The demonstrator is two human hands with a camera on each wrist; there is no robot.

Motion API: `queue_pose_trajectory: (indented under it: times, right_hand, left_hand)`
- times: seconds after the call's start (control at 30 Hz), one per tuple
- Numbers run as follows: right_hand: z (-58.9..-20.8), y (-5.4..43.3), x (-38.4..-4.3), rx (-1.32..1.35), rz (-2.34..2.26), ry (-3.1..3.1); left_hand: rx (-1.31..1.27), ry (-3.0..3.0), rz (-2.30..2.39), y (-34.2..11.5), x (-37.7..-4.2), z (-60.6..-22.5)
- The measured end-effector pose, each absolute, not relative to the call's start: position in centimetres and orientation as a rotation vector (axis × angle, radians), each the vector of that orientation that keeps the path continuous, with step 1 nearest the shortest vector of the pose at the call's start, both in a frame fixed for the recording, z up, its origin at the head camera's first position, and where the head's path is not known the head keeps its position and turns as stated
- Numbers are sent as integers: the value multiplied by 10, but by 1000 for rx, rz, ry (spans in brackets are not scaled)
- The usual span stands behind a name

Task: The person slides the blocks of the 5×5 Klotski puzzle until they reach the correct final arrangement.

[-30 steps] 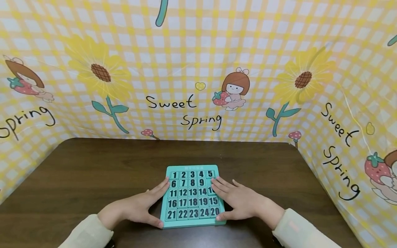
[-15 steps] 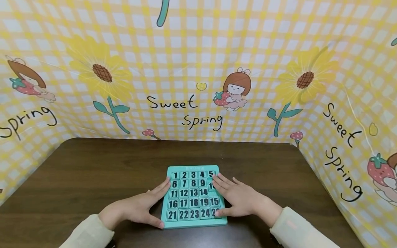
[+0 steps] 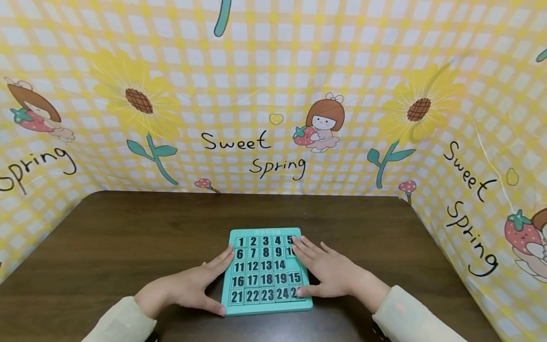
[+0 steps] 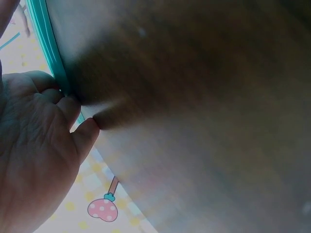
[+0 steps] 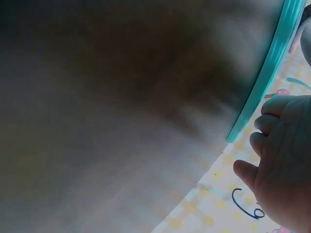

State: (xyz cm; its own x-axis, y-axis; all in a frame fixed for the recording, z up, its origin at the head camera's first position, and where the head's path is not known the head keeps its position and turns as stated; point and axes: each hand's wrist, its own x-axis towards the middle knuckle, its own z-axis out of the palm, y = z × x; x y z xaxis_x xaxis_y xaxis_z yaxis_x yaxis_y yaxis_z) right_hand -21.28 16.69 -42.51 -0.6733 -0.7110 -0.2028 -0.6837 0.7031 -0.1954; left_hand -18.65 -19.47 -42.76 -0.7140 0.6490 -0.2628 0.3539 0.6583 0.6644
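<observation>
A turquoise number sliding puzzle (image 3: 265,311) lies flat on the table, its tiles in rows. At the right end of the middle row is a bare gap (image 3: 292,265), just below the number 10 tile (image 3: 289,251). My left hand (image 3: 194,285) rests along the left edge, fingertips at the upper side and thumb at the near corner. My right hand (image 3: 333,273) is spread over the right side: fingertips lie by the 5 and 10 tiles, and the thumb touches the 20 tile (image 3: 294,293). Both wrist views show the puzzle's side edge beside straight fingers.
The brown wooden table (image 3: 171,223) reaches back to a yellow checked cloth (image 3: 239,95) with flowers and lettering. That cloth rises behind the table and along both sides.
The 10 tile has slid away from me, from the middle row into the row above, leaving the gap below it. My right fingers moved slightly the same way; the left hand stays put.
</observation>
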Motion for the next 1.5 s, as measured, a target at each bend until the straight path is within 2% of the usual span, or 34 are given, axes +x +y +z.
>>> queue_pose_trajectory:
  times: [0.5,1.2,1.5]
  right_hand:
    - [-424,179,-171,-1260,-155,2603]
    - [-424,174,-196,-1154,-116,2604]
    - [-424,178,-184,-1214,-149,2624]
  left_hand:
    - [767,2393,813,-197,-187,-425]
    - [769,2393,813,-195,-187,-426]
    - [774,2395,801,-195,-187,-425]
